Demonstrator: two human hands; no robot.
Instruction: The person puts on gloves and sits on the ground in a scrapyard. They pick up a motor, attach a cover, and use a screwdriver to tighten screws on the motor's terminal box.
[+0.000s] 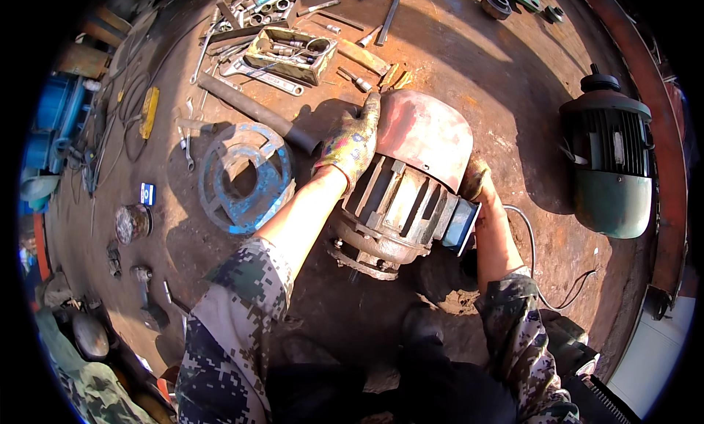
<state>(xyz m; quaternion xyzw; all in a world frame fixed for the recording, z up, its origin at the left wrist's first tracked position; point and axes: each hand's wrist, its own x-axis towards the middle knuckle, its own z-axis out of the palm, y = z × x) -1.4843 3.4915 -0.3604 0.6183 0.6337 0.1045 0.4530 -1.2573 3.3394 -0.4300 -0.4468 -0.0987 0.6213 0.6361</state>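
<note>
An electric motor (396, 211) with a finned body stands in front of me, its worn reddish fan cover (425, 134) at the far end. My left hand (350, 144), in a patterned work glove, presses against the left side of the cover, with its fingers reaching along the rim. On the right side my right hand (477, 179) grips the cover's edge, and most of its fingers are hidden behind it. A blue terminal box (460, 226) sticks out below the right hand. The near end shows a rusty flange (367, 262) with bolts.
A blue ring-shaped flange (247, 222) lies left, beside a dark pipe (257, 110). Beyond are a metal box of sockets (323, 72), wrenches (264, 81) and a hammer (363, 57). Another motor (614, 152) stands right. A grey cable (534, 255) curls near my right forearm.
</note>
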